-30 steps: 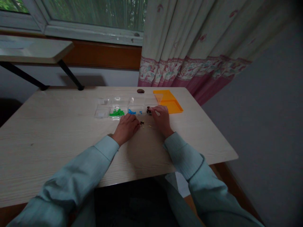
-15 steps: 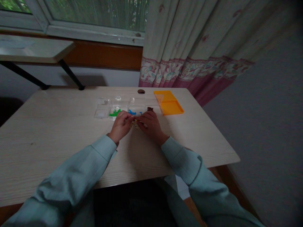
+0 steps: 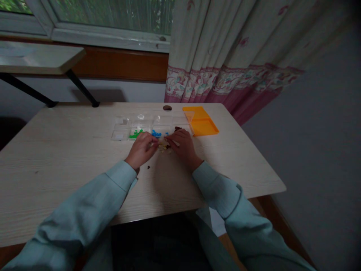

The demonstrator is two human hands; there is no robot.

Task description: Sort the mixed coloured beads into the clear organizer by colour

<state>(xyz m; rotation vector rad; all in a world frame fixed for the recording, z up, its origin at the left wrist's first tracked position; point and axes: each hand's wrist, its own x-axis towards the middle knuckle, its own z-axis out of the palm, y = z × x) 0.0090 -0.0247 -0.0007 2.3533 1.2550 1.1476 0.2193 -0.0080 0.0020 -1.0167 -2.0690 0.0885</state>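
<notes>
Head view: clear box (image 3: 152, 126) lies lengthwise left to right.

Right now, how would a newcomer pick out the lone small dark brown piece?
On the pale wood-grain table, find the left hand in its light blue-green sleeve. Just right of that cuff lies the small dark brown piece. It sits alone, apart from the clustered small cream pieces.

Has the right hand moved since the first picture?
Yes: the right hand has moved left and toward the person, away from the orange tray.
</notes>
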